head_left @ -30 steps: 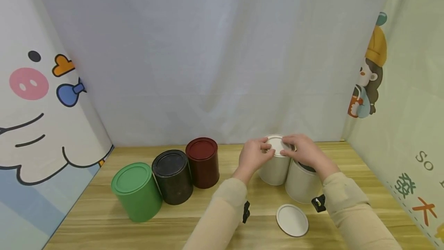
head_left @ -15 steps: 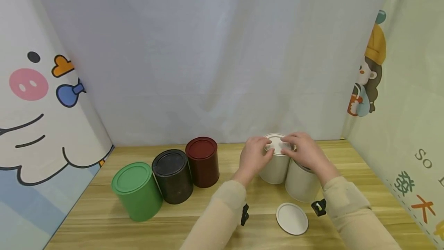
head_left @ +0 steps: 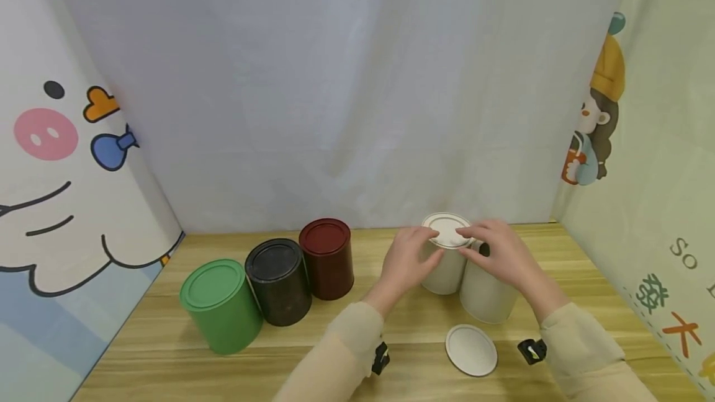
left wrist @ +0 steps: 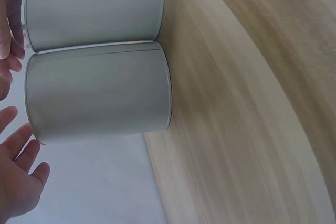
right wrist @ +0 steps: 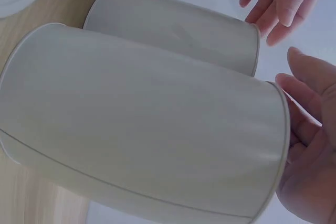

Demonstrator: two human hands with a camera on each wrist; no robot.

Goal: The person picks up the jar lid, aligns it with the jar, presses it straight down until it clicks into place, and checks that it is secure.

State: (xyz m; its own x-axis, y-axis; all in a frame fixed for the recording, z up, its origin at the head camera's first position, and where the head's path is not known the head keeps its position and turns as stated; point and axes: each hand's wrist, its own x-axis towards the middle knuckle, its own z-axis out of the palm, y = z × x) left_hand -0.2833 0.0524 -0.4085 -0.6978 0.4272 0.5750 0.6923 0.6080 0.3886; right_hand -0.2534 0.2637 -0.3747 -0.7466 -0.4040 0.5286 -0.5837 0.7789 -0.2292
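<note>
At the back right stands a white canister [head_left: 441, 272] with a white lid [head_left: 445, 229] on top. My left hand [head_left: 406, 259] hovers at the lid's left edge, thumb and fingers spread. On its other side my right hand [head_left: 499, 255] is held loosely curved, with nothing between thumb and fingers. Below the right hand stands a second white canister [head_left: 486, 295], close beside the first; its dark opening shows in part. A loose white lid [head_left: 471, 350] lies flat on the table in front. Whether fingertips touch the lidded canister's rim is hard to tell in the wrist views.
Three lidded canisters stand together to the left: green [head_left: 223, 309], black [head_left: 279, 281] and dark red [head_left: 326, 259]. Behind the wooden table [head_left: 279, 371] hangs a pale curtain [head_left: 279, 79]. Printed cloths [head_left: 642, 141] flank both sides.
Both hands have loosened and drawn apart from the lid, the left one leftward and the right one rightward and slightly nearer. The lidded canister stays put.
</note>
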